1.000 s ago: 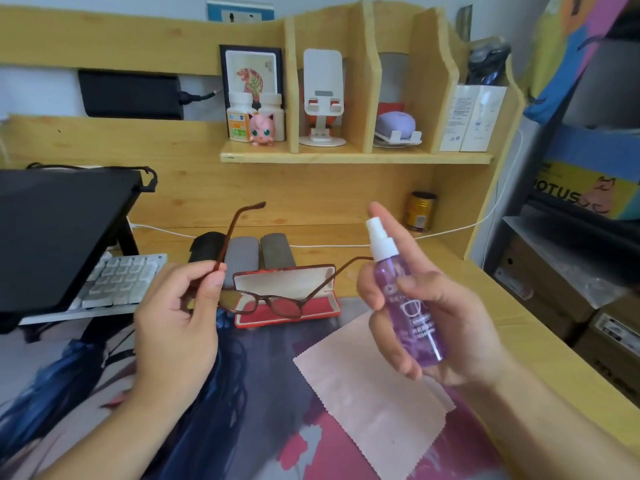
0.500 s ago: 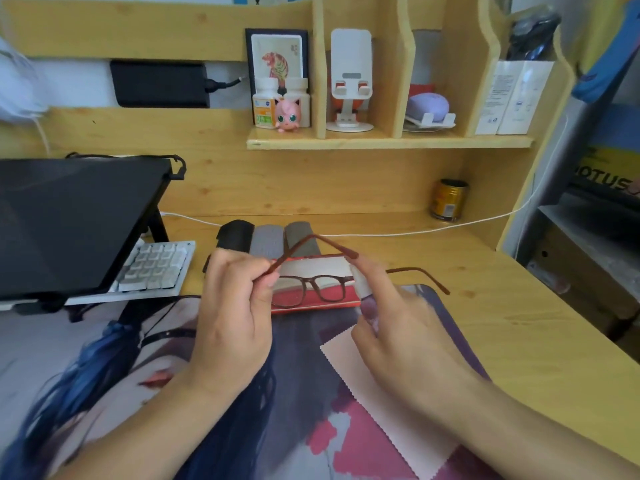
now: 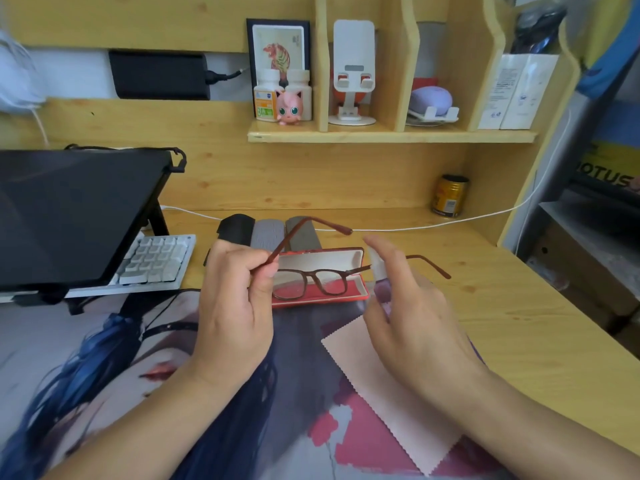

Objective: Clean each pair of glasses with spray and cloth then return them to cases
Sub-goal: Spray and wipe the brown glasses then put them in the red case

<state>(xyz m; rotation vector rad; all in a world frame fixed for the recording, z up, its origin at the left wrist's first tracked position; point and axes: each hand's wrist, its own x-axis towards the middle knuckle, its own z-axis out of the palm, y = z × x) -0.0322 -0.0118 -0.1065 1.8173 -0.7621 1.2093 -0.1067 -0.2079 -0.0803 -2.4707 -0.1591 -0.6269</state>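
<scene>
The left hand (image 3: 235,289) pinches the brown glasses (image 3: 313,282) by 1 arm. The right hand (image 3: 412,306), at 3 o'clock, wraps the purple spray bottle (image 3: 381,282), aiming left.

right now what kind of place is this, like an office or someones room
Most likely a personal study desk in a bedroom or dorm: a wooden desk with a built-in shelf, a keyboard under a raised screen, and a pink toy figure.
</scene>
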